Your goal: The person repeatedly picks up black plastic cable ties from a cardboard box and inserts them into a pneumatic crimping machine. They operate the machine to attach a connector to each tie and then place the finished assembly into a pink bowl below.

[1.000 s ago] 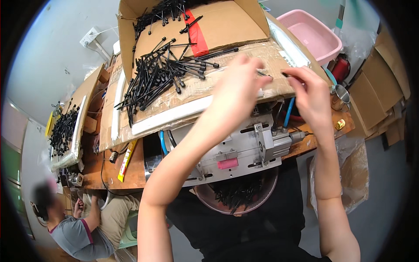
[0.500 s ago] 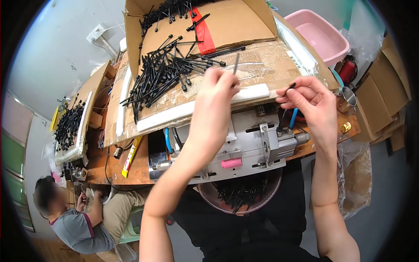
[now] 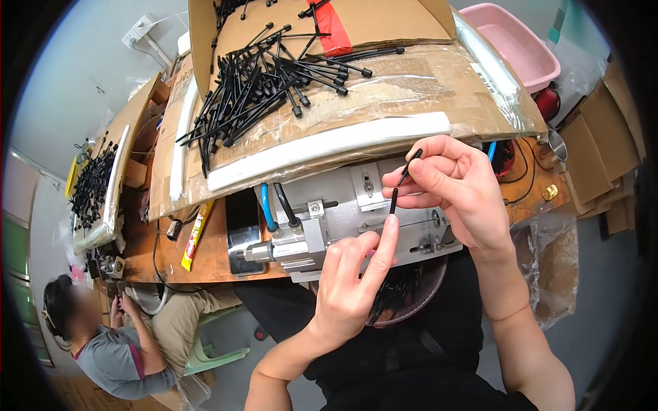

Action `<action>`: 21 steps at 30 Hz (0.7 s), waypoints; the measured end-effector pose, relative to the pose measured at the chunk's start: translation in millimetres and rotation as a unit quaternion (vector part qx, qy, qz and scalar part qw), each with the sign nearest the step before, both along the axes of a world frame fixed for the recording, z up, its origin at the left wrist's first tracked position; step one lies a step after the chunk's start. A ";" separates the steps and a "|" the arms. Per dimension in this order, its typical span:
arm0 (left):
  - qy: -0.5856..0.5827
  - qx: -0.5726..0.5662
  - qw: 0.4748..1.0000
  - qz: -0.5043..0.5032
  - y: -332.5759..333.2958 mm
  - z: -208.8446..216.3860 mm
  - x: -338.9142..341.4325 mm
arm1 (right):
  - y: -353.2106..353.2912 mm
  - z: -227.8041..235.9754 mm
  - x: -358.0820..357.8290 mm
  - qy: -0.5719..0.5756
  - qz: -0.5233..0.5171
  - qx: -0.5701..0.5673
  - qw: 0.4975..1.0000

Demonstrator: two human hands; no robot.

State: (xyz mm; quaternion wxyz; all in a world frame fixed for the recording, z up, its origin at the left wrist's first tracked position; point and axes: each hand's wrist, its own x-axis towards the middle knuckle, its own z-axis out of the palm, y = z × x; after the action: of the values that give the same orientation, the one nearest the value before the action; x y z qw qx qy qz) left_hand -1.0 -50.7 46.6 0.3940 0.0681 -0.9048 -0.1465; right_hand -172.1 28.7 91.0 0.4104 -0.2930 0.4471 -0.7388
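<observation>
My left hand [image 3: 353, 281] pinches a thin black pin [image 3: 393, 203] upright between thumb and forefinger, just above a grey metal machine [image 3: 322, 219] with blue and black hoses. Right beside it, my right hand [image 3: 456, 188] holds a second black pin [image 3: 410, 166] at its fingertips, tilted. The two pins are close together but apart. A heap of the same black pins [image 3: 257, 82] lies on a plastic-covered cardboard sheet [image 3: 425, 89] behind the machine. Below the machine, a round bowl [image 3: 428, 294] on my lap holds more black pieces, partly hidden by my left hand.
An open cardboard box [image 3: 384, 20] stands at the back and a pink basin [image 3: 521, 48] at the right. A tray of black pins [image 3: 92, 185] sits at the far left. Another person [image 3: 103, 342] sits low on the left. A metal cup [image 3: 556, 145] stands near flat cardboard stacks.
Both hands have come back from the cardboard sheet toward me and now sit over the machine, each with a black pin in its fingers.
</observation>
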 end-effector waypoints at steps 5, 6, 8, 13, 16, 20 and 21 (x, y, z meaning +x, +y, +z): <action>-0.012 -0.003 1.000 -0.007 -4.0 -2.6 5.9 | -2.6 2.8 2.3 0.015 0.018 0.047 0.999; -0.016 0.021 0.999 -0.030 -5.2 -2.9 7.7 | -1.7 5.1 0.0 0.018 0.032 0.064 0.997; -0.025 0.069 0.994 -0.080 -7.5 -1.6 11.5 | 3.6 12.8 -9.1 0.048 0.069 0.101 0.991; -0.066 0.161 0.969 -0.177 -2.2 4.8 26.3 | 15.2 23.0 -20.3 0.077 0.177 0.147 0.970; -0.061 0.156 0.974 -0.150 17.6 -2.8 33.1 | 14.8 14.5 -14.3 0.061 0.197 0.153 0.966; -0.051 0.160 0.982 -0.091 30.2 -8.5 36.0 | 26.2 3.7 -5.4 0.054 0.150 0.188 0.969; -0.053 0.155 0.983 -0.084 31.3 -8.2 36.1 | 27.3 -4.0 -0.8 0.047 0.136 0.181 0.973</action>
State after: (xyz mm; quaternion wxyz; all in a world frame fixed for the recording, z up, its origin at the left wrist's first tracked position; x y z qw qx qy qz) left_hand 35.2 -19.4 38.4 0.3168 0.0599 -0.8930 -0.3140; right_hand -172.9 56.0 87.0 0.5318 -0.3066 0.5483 -0.5680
